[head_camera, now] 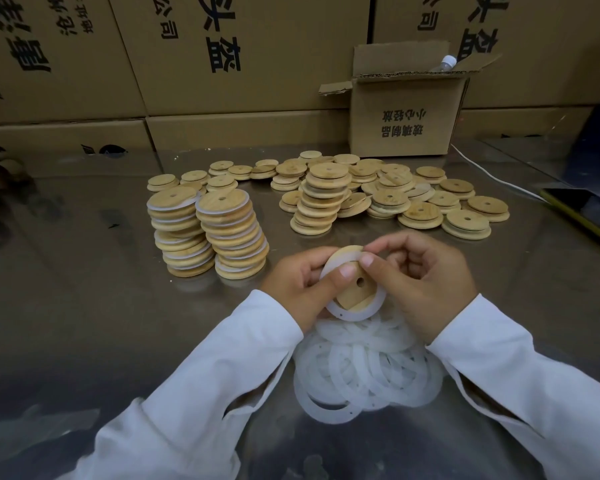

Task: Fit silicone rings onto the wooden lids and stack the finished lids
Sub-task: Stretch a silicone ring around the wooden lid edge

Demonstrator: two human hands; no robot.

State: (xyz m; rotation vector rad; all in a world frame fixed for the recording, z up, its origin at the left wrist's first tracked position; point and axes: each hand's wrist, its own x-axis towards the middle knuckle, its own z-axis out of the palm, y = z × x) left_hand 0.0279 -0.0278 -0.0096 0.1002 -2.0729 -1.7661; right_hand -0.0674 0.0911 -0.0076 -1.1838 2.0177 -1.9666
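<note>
My left hand (300,284) and my right hand (426,275) both hold one round wooden lid (355,294) with a small centre hole, tilted toward me. A white silicone ring (361,315) sits partly around its lower edge, and both thumbs press on the lid's upper part. Below my hands lies a heap of loose white silicone rings (364,368). Two tall stacks of ringed lids (208,233) stand to the left. Bare wooden lids (388,192) lie piled and scattered behind, with one taller stack (321,199) among them.
The work surface is a shiny metal table (84,289). An open cardboard box (406,105) with a bottle cap showing stands at the back right. Large printed cartons form a wall behind. A phone (582,209) and white cable (492,174) lie at the right edge.
</note>
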